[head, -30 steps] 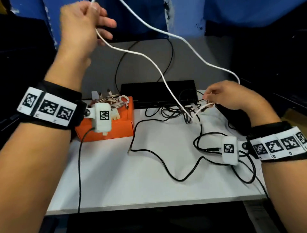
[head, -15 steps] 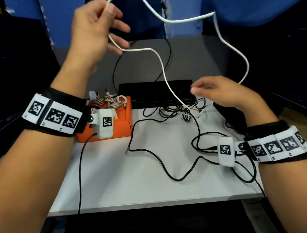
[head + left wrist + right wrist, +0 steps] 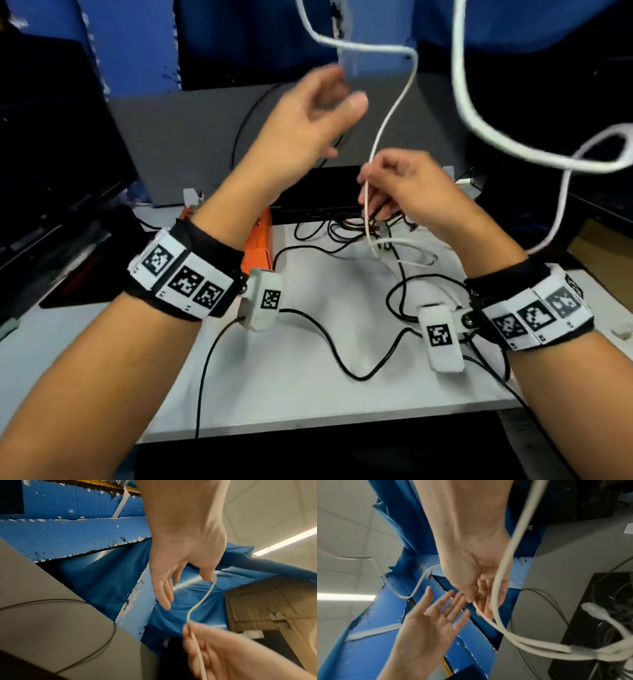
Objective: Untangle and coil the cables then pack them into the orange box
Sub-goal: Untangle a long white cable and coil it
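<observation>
The right hand [image 3: 407,188] is raised above the far part of the bench [image 3: 308,383], its fingers [image 3: 481,595] curled round the white cable [image 3: 387,123], which is pinched just below a long upward run. From this grip the cable rises toward 12 o'clock, bends at the top of the head view, and returns in broad blurred loops at 2 o'clock. Its lower run drops from the hand to the bench surface, where the end lies among a tangle of black cables [image 3: 346,229]. The left hand [image 3: 308,120] is held at 11 o'clock of the right hand, apart from it, with fingers [image 3: 163,588] released and spread; the cable is seen passing beside the thumb in the left wrist view, though contact cannot be told. The orange box [image 3: 260,240] stands at the bench's far left, at 9 o'clock of the tangle, largely hidden behind the left forearm. A further black cable [image 3: 342,349] snakes across the bench's middle.
</observation>
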A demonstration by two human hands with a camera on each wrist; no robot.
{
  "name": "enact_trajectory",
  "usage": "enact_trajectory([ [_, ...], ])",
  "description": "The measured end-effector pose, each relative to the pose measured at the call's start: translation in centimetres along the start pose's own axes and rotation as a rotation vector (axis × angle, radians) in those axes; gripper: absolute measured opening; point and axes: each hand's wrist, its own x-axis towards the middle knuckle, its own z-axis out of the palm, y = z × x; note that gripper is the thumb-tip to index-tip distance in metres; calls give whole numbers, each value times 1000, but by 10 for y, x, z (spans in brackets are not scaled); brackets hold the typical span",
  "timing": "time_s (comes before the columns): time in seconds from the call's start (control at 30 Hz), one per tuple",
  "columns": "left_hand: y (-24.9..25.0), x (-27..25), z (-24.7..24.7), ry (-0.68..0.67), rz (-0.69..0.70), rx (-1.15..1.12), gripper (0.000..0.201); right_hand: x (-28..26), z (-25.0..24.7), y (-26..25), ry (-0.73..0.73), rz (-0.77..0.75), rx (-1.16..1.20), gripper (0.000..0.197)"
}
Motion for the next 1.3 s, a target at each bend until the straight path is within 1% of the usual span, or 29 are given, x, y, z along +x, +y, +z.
enact_trajectory([
  [0.03,-6,-3,5,-85,-46,98,31,-1,-1,-5,49,-23,69,21],
  [0.1,-20,-11,17,-315,-115,310,26,-3,-2,-14,110,-65,147,20],
  [0.13,-27,-14,23,-394,-143,374,25,-5,-1,-18,129,-77,177,20],
  [0.17,-34,-15,28,-422,-166,408,25,-6,0,-22,144,-85,214,20],
  [0.2,-40,-14,33,-407,-185,427,24,-7,-1,-25,162,-93,257,21],
  [0.27,-53,-8,37,-306,-222,427,22,-9,-5,-31,224,-114,364,21],
  [0.33,-63,-1,35,-211,-245,358,22,-9,-14,-36,320,-135,503,21],
  [0.37,-69,4,30,-187,-257,346,22,-9,-20,-39,370,-151,586,21],
  [0.4,-77,9,25,-174,-275,359,22,-9,-27,-41,417,-171,668,21],
  [0.47,-96,14,13,-177,-340,454,20,-12,-43,-44,499,-207,813,22],
  [0.53,-118,15,1,-202,-415,561,20,-15,-57,-49,551,-245,924,22],
  [0.57,-126,14,-4,-213,-445,573,21,-17,-63,-50,562,-253,946,21],
  [0.6,-130,12,-6,-217,-462,542,23,-17,-66,-50,561,-242,937,21],
  [0.67,-122,10,-7,-204,-453,355,28,-13,-63,-44,512,-170,870,22],
  [0.73,-97,5,-5,-192,-406,124,38,-7,-49,-33,441,-61,820,22],
  [0.8,-73,-1,-3,-225,-340,2,46,-1,-31,-24,372,24,831,20],
  [0.87,-59,-11,-1,-227,-271,29,41,2,-16,-18,318,72,852,20],
  [0.9,-56,-16,-1,-188,-233,97,34,3,-10,-16,295,88,853,19],
  [0.97,-57,-27,-3,-28,-162,261,24,2,-2,-15,270,112,838,19],
  [1.0,-60,-31,-5,61,-135,322,24,1,1,-16,264,120,832,20],
  [1.03,-62,-36,-9,115,-118,354,26,0,3,-18,257,129,832,20],
  [1.07,-63,-41,-13,117,-101,357,25,-2,6,-20,249,139,836,21],
  [1.13,-64,-49,-21,8,-71,306,22,-4,12,-25,221,149,864,20],
  [1.2,-62,-56,-27,-119,-67,248,14,-8,16,-30,191,166,892,19],
  [1.23,-59,-61,-30,-161,-65,230,13,-9,18,-32,175,177,887,19],
  [1.27,-57,-65,-33,-189,-59,208,14,-10,18,-34,161,187,846,20],
  [1.3,-55,-69,-37,-204,-59,170,16,-11,18,-35,160,189,752,22],
])
